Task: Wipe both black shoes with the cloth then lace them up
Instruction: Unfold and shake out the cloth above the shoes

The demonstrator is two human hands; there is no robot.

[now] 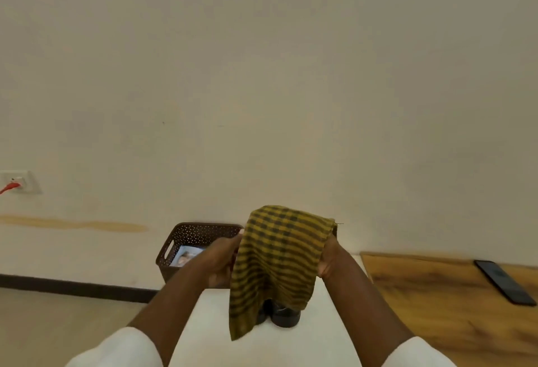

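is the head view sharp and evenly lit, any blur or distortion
Head view: soft, even light with no glare; the yellow-and-black checked cloth and both hands, left hand and right hand, look slightly blurred; the wide lens bends the dark skirting strip; the cloth hides most of the black shoes.

I see a soft woven cloth (273, 261), matt, checked yellow and dark. Behind it stands a perforated brown plastic basket (186, 235); right of the cloth, grained wood (436, 288) carries a glossy phone (505, 282).
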